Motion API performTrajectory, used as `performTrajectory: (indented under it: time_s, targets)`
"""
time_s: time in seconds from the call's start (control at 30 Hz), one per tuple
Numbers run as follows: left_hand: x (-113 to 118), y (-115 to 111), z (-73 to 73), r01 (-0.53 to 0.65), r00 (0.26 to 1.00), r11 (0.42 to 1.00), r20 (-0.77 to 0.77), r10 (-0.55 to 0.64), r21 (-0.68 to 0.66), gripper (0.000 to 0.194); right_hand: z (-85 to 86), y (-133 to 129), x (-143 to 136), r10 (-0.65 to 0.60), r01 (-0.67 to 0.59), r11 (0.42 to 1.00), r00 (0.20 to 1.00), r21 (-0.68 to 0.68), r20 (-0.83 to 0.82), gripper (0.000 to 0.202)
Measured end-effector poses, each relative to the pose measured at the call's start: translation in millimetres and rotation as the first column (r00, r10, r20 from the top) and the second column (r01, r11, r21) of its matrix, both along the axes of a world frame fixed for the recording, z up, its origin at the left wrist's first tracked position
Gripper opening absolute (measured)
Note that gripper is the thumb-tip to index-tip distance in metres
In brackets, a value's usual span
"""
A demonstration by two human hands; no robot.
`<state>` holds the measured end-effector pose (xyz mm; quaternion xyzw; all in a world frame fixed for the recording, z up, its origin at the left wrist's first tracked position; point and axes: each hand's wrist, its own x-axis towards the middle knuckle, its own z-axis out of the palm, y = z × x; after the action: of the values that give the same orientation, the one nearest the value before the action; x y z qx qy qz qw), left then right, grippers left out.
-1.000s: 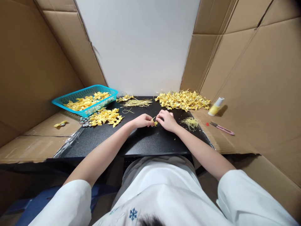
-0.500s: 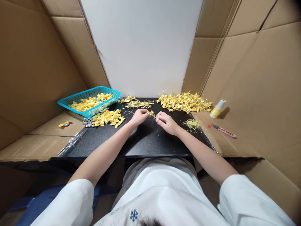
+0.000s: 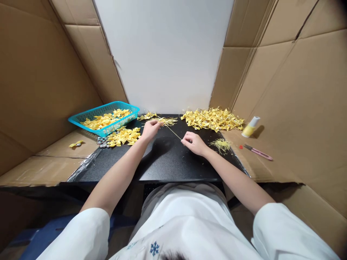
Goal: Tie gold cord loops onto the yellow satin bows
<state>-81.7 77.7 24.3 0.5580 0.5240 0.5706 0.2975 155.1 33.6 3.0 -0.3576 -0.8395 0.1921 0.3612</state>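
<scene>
A thin yellow cord (image 3: 173,132) runs straight and slanting between my two hands over the black tabletop. My left hand (image 3: 152,130) pinches its upper left end; whether a bow is also in those fingers I cannot make out. At the lower right end, my right hand (image 3: 193,143) is closed on the cord with curled fingers. Just behind my left hand lies a bundle of cut yellow cords (image 3: 170,120). Beside that hand's wrist is a pile of yellow ribbon bows (image 3: 123,136), with silver beads (image 3: 103,142) at its left edge.
A turquoise basket (image 3: 104,104) holds more bows at the back left. Finished-looking bows with cords form a heap (image 3: 213,119) at the back right. Cord scraps (image 3: 221,145), a thread spool (image 3: 249,127) and pink thread snips (image 3: 258,152) lie to the right. Cardboard walls (image 3: 303,90) flank the table.
My left hand has moved left and away from my right hand, drawing the cord out straight between them. The bow seen at my left fingertips is no longer clearly visible.
</scene>
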Motion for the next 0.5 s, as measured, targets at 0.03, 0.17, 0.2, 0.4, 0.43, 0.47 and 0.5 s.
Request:
performTrajectory:
  time_s: [0.03,0.17,0.2,0.4,0.43,0.47,0.5]
  targets:
    - [0,0,2.6,0.007,0.998,1.0,0.07,-0.006,-0.012,0.02,-0.9,1,0,-0.015,0.018,0.998,0.998,-0.052,0.059,0.024]
    - [-1,-4,15.0,0.174,0.933,0.983,0.329,-0.144,-0.061,0.022,-1.3,3,4,-0.038,0.108,0.959,0.965,-0.262,0.26,0.024]
    - [-1,-6,17.6,0.231,0.912,0.971,0.36,-0.195,-0.059,0.023,-1.0,4,5,-0.041,0.119,0.953,0.962,-0.279,0.269,0.024]
    - [1,-17,25.4,0.465,0.826,0.883,0.388,-0.41,-0.058,0.027,-4.4,17,16,-0.229,0.25,0.929,0.968,-0.273,0.107,0.018]
    - [2,-19,25.6,0.488,0.822,0.87,0.37,-0.434,-0.064,0.027,-5.0,19,17,-0.262,0.267,0.912,0.963,-0.31,0.057,0.017]
    - [3,-20,25.5,0.505,0.82,0.86,0.349,-0.453,-0.071,0.028,-4.8,20,18,-0.286,0.264,0.887,0.958,-0.38,-0.002,0.016]
    - [3,-21,25.2,0.514,0.823,0.854,0.326,-0.466,-0.077,0.028,-3.6,21,18,-0.306,0.235,0.847,0.949,-0.477,-0.074,0.016]
